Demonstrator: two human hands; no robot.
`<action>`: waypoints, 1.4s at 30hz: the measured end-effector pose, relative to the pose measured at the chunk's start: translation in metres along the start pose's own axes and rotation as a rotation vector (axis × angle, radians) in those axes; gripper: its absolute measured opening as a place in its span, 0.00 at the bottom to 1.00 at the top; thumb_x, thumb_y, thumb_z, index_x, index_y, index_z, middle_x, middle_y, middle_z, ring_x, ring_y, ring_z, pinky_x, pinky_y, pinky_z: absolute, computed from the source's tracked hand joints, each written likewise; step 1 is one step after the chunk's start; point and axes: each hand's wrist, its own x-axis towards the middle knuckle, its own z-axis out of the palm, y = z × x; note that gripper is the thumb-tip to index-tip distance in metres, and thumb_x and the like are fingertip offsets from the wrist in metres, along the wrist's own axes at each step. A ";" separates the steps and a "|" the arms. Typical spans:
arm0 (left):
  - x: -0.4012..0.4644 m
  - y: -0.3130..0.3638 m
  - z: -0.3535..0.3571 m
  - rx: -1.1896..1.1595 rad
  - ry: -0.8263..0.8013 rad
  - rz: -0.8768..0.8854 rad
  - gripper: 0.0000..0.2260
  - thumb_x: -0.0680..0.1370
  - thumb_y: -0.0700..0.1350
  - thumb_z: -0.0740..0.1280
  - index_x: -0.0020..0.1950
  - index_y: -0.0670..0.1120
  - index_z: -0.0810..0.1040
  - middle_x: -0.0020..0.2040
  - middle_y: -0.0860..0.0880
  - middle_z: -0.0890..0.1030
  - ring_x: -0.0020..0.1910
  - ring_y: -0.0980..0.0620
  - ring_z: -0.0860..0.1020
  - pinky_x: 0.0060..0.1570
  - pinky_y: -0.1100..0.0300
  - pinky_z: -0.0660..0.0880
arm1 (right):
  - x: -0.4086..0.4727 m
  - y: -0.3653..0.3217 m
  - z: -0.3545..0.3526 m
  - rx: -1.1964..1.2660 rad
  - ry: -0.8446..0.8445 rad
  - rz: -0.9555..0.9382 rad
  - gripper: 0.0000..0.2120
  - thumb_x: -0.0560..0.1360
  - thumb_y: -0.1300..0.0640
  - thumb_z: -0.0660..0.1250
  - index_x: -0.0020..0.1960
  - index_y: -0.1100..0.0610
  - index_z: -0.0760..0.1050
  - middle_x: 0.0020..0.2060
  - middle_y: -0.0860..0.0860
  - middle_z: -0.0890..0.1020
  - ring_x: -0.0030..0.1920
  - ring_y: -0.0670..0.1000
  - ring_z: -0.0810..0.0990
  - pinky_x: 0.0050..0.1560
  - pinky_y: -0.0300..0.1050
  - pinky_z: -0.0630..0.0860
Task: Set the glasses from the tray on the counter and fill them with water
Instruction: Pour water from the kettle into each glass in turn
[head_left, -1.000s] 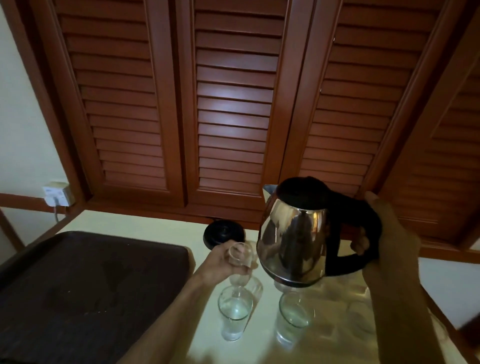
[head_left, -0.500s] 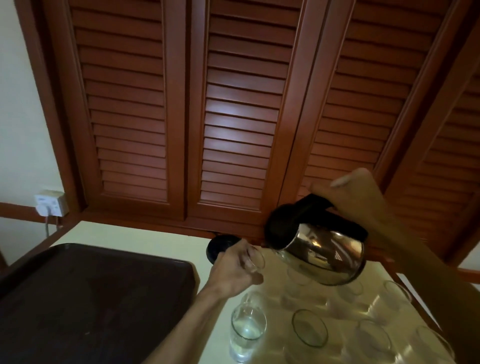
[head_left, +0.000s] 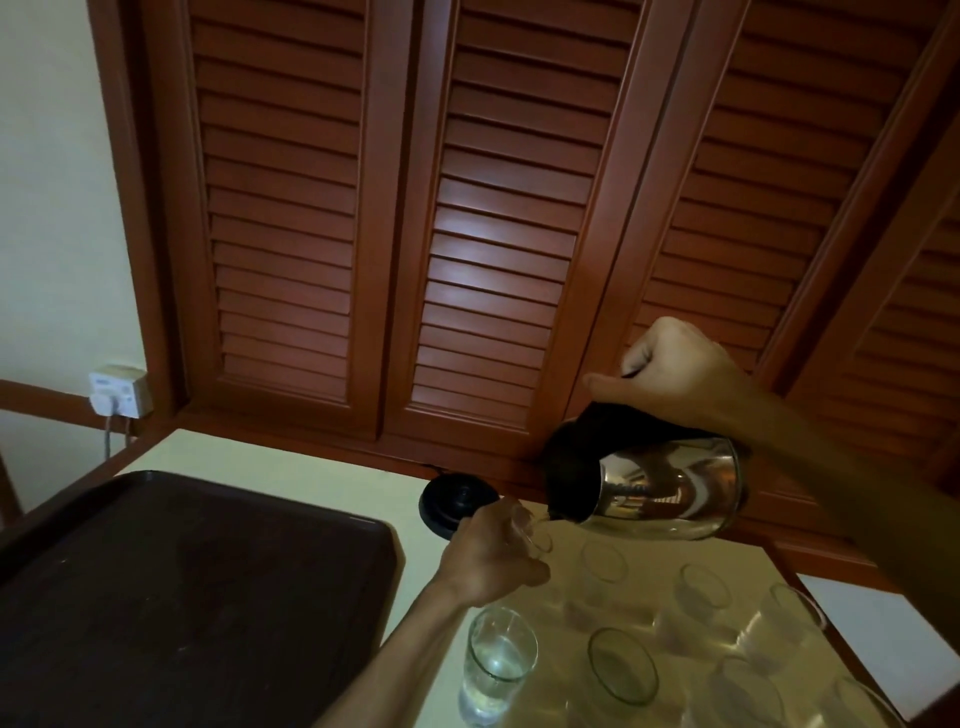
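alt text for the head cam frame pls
The right hand tips a steel kettle toward a glass held by the left hand. More glasses stand on the counter, beside a dark tray.

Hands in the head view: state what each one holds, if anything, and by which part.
The right hand grips the steel kettle by its black handle. The left hand holds a small glass around its side, at the kettle's spout.

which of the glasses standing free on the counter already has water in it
The glass nearest the camera, just below the left hand; the others look empty.
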 end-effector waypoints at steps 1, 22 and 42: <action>0.000 0.000 0.000 -0.010 -0.006 -0.004 0.21 0.59 0.46 0.75 0.50 0.54 0.78 0.42 0.54 0.85 0.44 0.54 0.84 0.46 0.51 0.82 | 0.001 -0.002 -0.004 -0.012 -0.003 -0.007 0.30 0.71 0.41 0.72 0.21 0.55 0.62 0.21 0.49 0.65 0.23 0.48 0.64 0.29 0.44 0.62; 0.012 -0.027 0.001 -0.163 -0.045 -0.101 0.18 0.59 0.39 0.73 0.49 0.47 0.80 0.39 0.48 0.83 0.36 0.55 0.80 0.35 0.59 0.76 | 0.015 -0.024 -0.072 -0.171 0.075 -0.153 0.28 0.70 0.41 0.72 0.23 0.59 0.70 0.20 0.50 0.65 0.23 0.49 0.64 0.30 0.43 0.63; 0.010 -0.041 0.007 -0.108 -0.105 -0.069 0.18 0.62 0.36 0.74 0.50 0.45 0.78 0.44 0.49 0.80 0.40 0.55 0.79 0.36 0.63 0.74 | 0.015 -0.027 -0.090 -0.198 0.072 -0.131 0.28 0.71 0.43 0.74 0.21 0.58 0.69 0.16 0.45 0.61 0.20 0.48 0.62 0.30 0.44 0.62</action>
